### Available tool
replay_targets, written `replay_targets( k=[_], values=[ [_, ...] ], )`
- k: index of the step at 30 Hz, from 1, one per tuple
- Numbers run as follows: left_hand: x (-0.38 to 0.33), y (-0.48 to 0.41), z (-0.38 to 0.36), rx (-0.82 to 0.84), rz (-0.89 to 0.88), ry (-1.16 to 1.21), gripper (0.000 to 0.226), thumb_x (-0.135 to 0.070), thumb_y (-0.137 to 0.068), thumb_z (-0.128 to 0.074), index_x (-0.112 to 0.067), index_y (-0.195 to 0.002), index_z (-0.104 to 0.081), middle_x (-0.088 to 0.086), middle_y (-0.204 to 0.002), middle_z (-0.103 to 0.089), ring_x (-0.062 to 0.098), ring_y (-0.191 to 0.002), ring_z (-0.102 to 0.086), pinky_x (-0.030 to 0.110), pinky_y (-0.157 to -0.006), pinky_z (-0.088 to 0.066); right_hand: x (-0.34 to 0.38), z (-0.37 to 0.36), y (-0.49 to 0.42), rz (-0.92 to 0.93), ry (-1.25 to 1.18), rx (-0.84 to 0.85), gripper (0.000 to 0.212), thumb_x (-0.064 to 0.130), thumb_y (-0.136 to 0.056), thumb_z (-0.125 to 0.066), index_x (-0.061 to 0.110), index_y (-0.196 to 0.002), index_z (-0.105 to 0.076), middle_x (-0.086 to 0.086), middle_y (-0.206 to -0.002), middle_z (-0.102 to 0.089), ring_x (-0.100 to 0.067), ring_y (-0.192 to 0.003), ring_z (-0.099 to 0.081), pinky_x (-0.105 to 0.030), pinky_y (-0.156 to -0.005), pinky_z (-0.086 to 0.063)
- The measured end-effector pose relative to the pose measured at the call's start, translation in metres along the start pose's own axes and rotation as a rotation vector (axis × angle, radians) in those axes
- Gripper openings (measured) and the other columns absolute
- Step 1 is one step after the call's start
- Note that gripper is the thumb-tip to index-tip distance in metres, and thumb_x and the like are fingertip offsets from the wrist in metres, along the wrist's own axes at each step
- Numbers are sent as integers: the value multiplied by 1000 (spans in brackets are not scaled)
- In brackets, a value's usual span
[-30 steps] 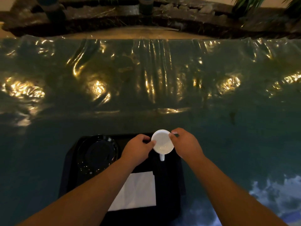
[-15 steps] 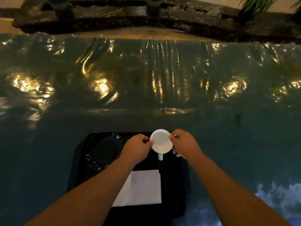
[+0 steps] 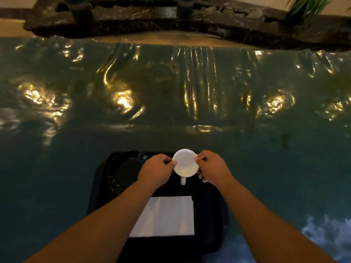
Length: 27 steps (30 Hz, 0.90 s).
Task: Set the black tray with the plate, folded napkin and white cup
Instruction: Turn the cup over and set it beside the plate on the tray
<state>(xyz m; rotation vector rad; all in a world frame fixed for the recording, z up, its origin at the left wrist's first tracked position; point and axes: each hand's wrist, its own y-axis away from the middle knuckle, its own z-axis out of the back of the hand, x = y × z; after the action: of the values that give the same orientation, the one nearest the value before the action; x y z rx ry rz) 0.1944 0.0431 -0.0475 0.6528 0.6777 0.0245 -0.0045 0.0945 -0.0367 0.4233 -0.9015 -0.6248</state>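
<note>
A black tray point(image 3: 210, 215) lies on the table right in front of me. A dark glossy plate point(image 3: 123, 171) sits in its far left corner. A white folded napkin point(image 3: 167, 216) lies flat in the tray's near middle, partly under my left forearm. The white cup point(image 3: 185, 163) stands upright at the tray's far edge, its handle pointing toward me. My left hand point(image 3: 156, 170) pinches the cup's left rim and my right hand point(image 3: 212, 168) pinches its right rim.
The table carries a wrinkled, shiny dark plastic cover point(image 3: 171, 95) with bright light reflections. Beyond its far edge runs a rock border point(image 3: 218, 21) with a plant point(image 3: 303, 8) at the far right. A pale patch point(image 3: 330, 236) shows at the near right.
Both hands have stayed on the cup at the tray's far edge. The view has tilted slightly, so the tray appears a little farther right.
</note>
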Motion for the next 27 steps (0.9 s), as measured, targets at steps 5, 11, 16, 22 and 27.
replay_targets(
  k=[5,11,16,22,27],
  values=[
    [6,2,5,-23,2,-18,30,-54,-95,-62,-32,-111,-72,-8,-94,-74,16,-81,-70,44,-81,-61,9,-4,1,2,21,4,13,35,-104,-56,24,-108,-62,-5,-85,-71,-19,-62,-71,-31,-55,-62],
    [38,17,25,-203,-82,-49,49,-70,-88,-60,-31,-115,-69,-14,-98,-67,8,-87,-62,31,-74,-50,20,-12,23,233,306,-273,30,42,-101,-53,22,-121,-64,-2,-115,-65,-22,-100,-60,-40,-80,-54],
    [108,37,68,-422,-315,-313,70,-59,-83,-74,-19,-138,-59,7,-143,-57,30,-130,-51,45,-107,-44,58,-85,67,814,362,-234,36,34,-92,-64,19,-125,-65,-5,-119,-65,-24,-111,-54,-41,-101,-47],
    [154,39,102,-106,-216,-676,123,-89,-74,-54,-20,-166,-9,4,-174,-1,25,-159,-3,50,-128,-8,67,-164,63,726,760,225,58,51,-107,-36,30,-160,-28,-12,-171,-18,-36,-156,-11,-48,-123,-5],
    [153,36,94,-66,-233,-730,108,-82,-83,-51,-26,-166,-10,0,-174,10,21,-158,9,50,-126,-3,54,-179,52,738,875,230,54,49,-108,-34,36,-160,-26,-10,-173,0,-39,-157,2,-46,-114,10]
  ],
)
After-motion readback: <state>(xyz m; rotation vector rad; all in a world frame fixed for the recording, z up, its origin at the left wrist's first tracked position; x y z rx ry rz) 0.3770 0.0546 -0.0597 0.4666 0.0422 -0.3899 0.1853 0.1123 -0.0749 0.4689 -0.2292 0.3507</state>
